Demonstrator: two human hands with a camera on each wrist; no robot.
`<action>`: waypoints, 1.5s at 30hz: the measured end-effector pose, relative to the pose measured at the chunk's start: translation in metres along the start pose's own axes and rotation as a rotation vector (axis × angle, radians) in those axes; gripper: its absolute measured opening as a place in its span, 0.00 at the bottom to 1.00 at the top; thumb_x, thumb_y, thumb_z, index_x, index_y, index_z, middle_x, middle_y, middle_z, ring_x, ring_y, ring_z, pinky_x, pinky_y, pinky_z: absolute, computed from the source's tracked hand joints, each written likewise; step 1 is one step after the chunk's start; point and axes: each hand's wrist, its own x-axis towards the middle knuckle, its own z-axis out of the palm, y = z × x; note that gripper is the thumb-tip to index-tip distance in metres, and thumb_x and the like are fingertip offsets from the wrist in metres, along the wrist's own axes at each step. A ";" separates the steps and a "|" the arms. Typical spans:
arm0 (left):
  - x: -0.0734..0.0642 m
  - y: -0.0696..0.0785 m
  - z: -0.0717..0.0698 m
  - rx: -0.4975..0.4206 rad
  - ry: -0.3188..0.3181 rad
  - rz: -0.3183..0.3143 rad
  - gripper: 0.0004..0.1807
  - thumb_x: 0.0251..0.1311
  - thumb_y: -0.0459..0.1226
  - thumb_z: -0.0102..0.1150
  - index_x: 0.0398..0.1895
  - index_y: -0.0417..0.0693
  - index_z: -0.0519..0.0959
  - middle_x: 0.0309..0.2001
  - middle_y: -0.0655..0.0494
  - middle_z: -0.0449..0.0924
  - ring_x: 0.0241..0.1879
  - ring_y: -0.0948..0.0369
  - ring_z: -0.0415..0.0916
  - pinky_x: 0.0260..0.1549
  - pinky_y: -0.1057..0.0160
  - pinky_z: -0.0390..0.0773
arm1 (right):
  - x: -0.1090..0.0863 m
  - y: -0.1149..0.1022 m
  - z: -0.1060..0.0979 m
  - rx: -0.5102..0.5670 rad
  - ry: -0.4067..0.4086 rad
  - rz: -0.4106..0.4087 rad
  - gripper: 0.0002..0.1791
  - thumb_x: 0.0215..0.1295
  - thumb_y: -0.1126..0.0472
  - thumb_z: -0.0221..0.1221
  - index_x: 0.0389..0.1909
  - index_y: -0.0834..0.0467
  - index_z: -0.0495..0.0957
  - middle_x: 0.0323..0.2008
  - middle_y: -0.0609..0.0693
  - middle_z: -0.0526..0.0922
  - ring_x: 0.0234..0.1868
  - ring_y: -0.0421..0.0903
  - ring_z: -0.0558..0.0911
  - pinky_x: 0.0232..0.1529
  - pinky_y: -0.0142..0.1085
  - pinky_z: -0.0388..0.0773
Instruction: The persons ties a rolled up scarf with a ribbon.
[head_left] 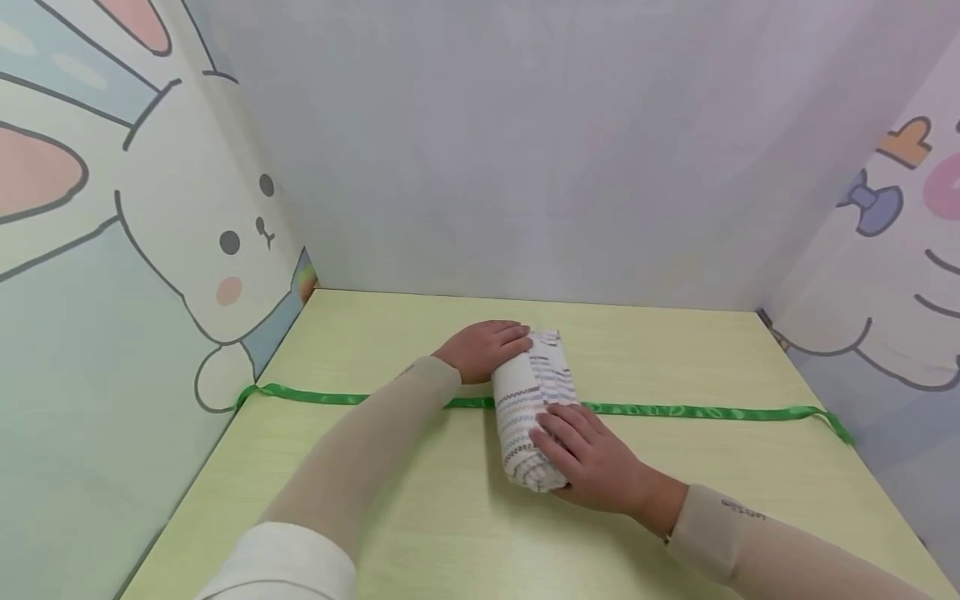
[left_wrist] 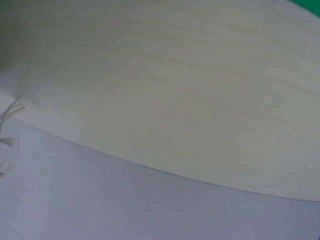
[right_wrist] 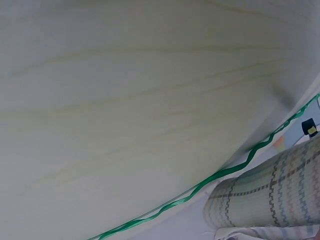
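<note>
A rolled-up striped towel [head_left: 519, 421], white with brown, blue and grey patterned bands, lies on the table across a green ribbon. My left hand [head_left: 486, 350] holds its far end, fingers bent over the top. At the near end my right hand [head_left: 596, 458] grips the roll from the right, with its fingers over the top and the thumb low by the spiral end. In the right wrist view the towel [right_wrist: 265, 192] fills the lower right corner. Only loose fringe threads [left_wrist: 11, 112] show at the left edge of the left wrist view; neither wrist view shows fingers clearly.
The green ribbon [head_left: 675, 411] runs from side to side over the pale yellow table [head_left: 435, 542]. A plain light wall [head_left: 525, 150] stands behind. Cartoon-printed panels, one with a rabbit [head_left: 187, 208], close off the left and right sides.
</note>
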 end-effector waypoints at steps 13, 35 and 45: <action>0.005 0.000 0.009 0.017 -0.025 -0.044 0.30 0.70 0.40 0.66 0.72 0.52 0.69 0.74 0.52 0.68 0.73 0.54 0.64 0.71 0.57 0.64 | 0.003 -0.003 0.010 -0.040 -0.002 0.011 0.43 0.52 0.41 0.77 0.62 0.61 0.73 0.61 0.60 0.77 0.61 0.60 0.76 0.59 0.53 0.75; 0.007 0.001 0.013 0.072 -0.066 0.004 0.27 0.70 0.42 0.65 0.69 0.54 0.69 0.75 0.51 0.66 0.74 0.53 0.63 0.72 0.57 0.62 | 0.001 -0.006 0.018 -0.114 -0.141 -0.084 0.50 0.45 0.34 0.78 0.64 0.57 0.71 0.59 0.57 0.78 0.60 0.57 0.76 0.60 0.49 0.75; 0.010 -0.001 0.006 0.092 -0.006 -0.009 0.28 0.68 0.37 0.68 0.69 0.52 0.71 0.74 0.51 0.67 0.73 0.53 0.64 0.72 0.57 0.63 | 0.003 0.000 0.016 -0.128 -0.107 -0.095 0.47 0.48 0.37 0.78 0.63 0.58 0.71 0.58 0.57 0.78 0.59 0.57 0.77 0.59 0.48 0.76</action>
